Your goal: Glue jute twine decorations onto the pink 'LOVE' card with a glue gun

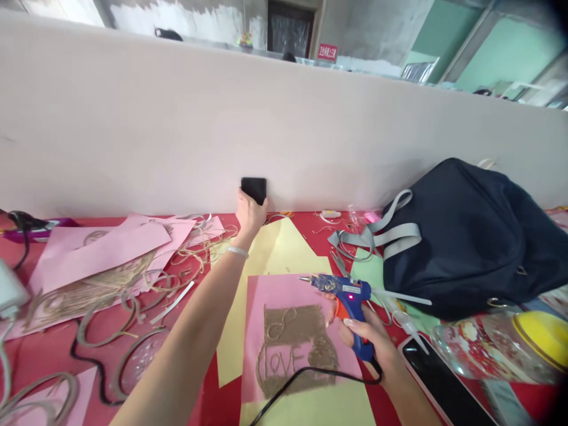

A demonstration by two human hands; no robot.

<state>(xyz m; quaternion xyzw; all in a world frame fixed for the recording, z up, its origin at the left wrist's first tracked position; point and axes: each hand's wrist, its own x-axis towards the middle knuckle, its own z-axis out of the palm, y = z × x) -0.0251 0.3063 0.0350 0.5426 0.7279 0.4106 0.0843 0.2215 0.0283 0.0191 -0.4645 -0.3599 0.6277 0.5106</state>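
My left hand (pixel 249 214) reaches far forward and grips a small black phone (pixel 254 189) standing against the beige partition wall. A thin bracelet circles that wrist. My right hand (pixel 367 334) is wrapped round the handle of a blue and orange glue gun (pixel 344 291), nozzle pointing left, a red light lit on its side and a glue stick poking out behind. Below the gun lies a pink sheet (pixel 284 290) bearing a brown twine patch with the word LOVE (pixel 295 349). The gun's black cord (pixel 306 376) trails across the sheet.
A dark navy bag (pixel 470 236) with grey straps fills the right side. A smartphone (pixel 439 378) and a glass jar with a yellow lid (pixel 497 346) lie at the near right. Pink sheets (pixel 102 245), yellow paper (pixel 277 245) and loose twine (pixel 199 248) cover the red table.
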